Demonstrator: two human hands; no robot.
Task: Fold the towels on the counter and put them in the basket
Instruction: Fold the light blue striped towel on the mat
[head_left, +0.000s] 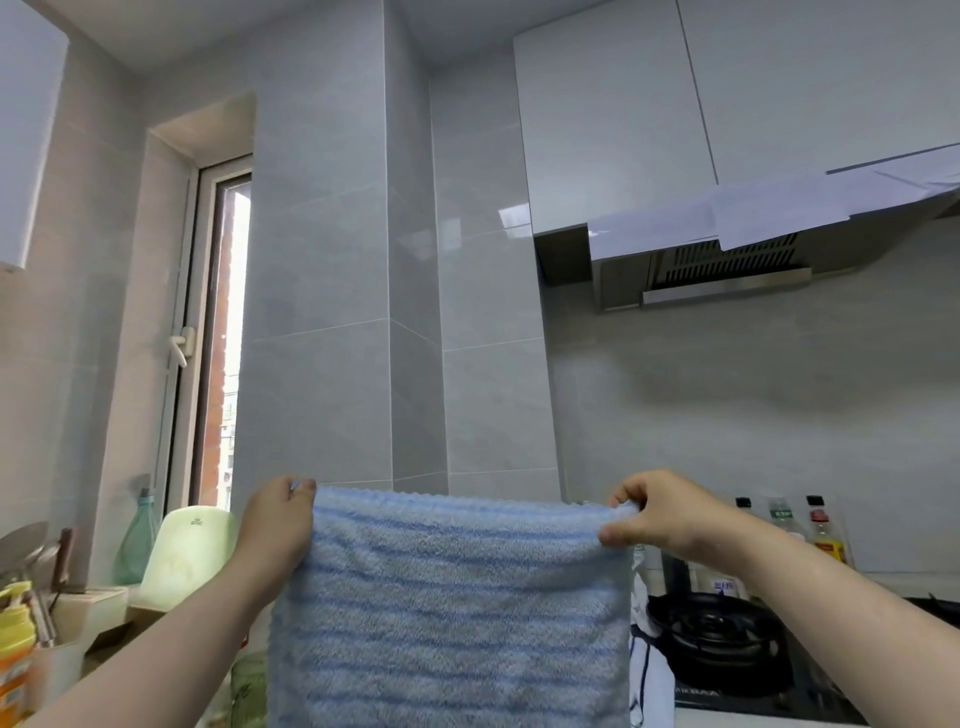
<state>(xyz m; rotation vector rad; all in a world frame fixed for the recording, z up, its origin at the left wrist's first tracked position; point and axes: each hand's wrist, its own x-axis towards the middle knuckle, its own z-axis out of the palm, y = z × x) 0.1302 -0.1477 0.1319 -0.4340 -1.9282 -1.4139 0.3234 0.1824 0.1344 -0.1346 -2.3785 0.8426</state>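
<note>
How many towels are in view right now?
1 for certain: the blue towel, held up at its top corners by the left hand and right hand. A white cloth beside the stove may be another; the towel may hide more.

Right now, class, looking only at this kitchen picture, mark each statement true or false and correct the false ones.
1. The left hand and right hand each grip a top corner of the blue towel. True.
2. The towel lies flat on the counter. False: it hangs spread out in the air between the hands.
3. A gas stove sits to the right of the towel. True.
4. The window is on the right side of the room. False: it is on the left.
5. The towel is plain white. False: it is blue with darker stripes.
</note>
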